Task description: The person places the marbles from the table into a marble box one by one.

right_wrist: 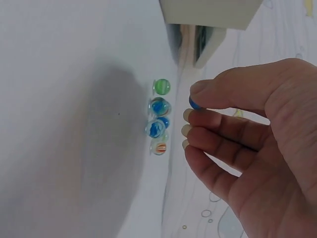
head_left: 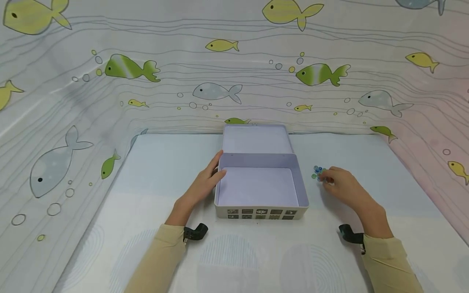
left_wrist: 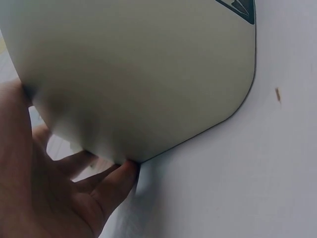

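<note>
A pale lavender tin box [head_left: 259, 189] stands on the table with its hinged lid [head_left: 256, 139] tipped back. My left hand [head_left: 202, 185] holds its left wall, thumb over the rim and fingers along the outside. The left wrist view shows those fingertips against the box's cream outer wall [left_wrist: 163, 74]. To the right of the box, my right hand [head_left: 346, 189] pinches a blue marble [right_wrist: 194, 103] between thumb and forefinger. Several glass marbles [right_wrist: 157, 128], blue, green and orange-streaked, lie in a small cluster just beyond the fingertips. Inside the box no marbles show.
A pale tablecloth [head_left: 154, 167] covers the table. Fish-printed cloth [head_left: 176, 69] hangs behind and along both sides, close to the back of the lid. Small dark printed pictures [head_left: 261, 212] run along the box's front wall.
</note>
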Action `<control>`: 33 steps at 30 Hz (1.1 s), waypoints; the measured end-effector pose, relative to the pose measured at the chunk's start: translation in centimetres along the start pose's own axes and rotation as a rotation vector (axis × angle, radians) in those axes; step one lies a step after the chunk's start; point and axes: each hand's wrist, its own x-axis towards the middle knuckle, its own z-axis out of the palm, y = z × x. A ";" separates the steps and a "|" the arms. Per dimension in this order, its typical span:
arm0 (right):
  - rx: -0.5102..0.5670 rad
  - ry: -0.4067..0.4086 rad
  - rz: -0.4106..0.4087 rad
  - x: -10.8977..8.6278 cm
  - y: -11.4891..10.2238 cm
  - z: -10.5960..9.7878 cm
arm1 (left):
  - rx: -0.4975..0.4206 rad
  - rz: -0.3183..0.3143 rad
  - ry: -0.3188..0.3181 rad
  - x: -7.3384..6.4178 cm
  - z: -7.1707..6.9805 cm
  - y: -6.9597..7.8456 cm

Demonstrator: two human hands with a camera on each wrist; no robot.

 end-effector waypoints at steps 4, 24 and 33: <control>0.001 0.020 -0.016 0.0 -0.3 -0.2 | -0.004 0.010 0.000 -0.1 0.0 0.2; 0.018 0.202 -0.207 0.3 -3.6 -1.2 | 0.003 0.008 0.016 0.0 0.0 0.1; 0.035 0.224 -0.288 0.5 -5.6 -1.2 | 0.001 -0.025 -0.007 -0.4 -0.4 1.6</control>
